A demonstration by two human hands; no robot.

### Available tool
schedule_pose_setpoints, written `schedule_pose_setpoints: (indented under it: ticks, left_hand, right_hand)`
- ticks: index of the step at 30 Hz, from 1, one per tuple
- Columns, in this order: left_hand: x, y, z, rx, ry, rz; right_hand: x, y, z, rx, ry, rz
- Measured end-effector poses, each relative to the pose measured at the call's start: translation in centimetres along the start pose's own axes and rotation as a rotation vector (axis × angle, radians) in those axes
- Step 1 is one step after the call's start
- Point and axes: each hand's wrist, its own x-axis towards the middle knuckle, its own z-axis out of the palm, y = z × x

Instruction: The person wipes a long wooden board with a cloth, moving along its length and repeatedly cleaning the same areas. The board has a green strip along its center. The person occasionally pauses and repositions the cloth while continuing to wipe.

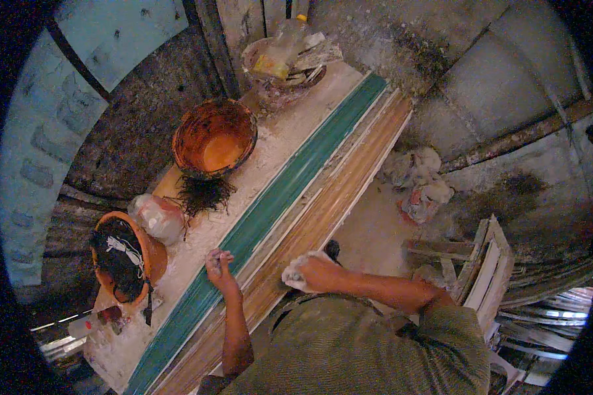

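A long board with a green painted band (270, 204) and a brown wood-toned strip (323, 210) beside it runs diagonally in front of me. My right hand (317, 271) is closed round a white, cloth-like wad (292, 278) at the near edge of the brown strip. Over the green band's left edge, my left hand (220, 266) has its fingers curled together, with whitish smears on them. Whether anything small sits between those fingers, I cannot make out.
On the dusty table (277, 148) stand an orange bucket (214, 139), a dark fibrous clump (204, 194), a white plastic bag (159, 217) and an orange pot (153, 253) with white cord. A cluttered basin (257, 59) is at the far end. A slatted wooden chair (487, 273) stands right.
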Motion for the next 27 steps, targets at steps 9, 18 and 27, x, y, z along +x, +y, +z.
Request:
schedule_pose_setpoints:
  ticks: [9,18,27]
  left_hand:
    - [0.0,0.4,5.3,-0.054,0.120,0.055]
    - [-4.6,-0.6,15.7,-0.012,0.153,0.008]
    - [-10.2,-3.7,22.9,0.017,0.121,-0.058]
  right_hand:
    - [-5.3,19.9,-20.4,-0.572,0.640,0.476]
    - [-0.6,20.0,-13.9,0.080,0.296,0.066]
    - [-5.3,30.1,-32.4,-0.324,0.616,0.381]
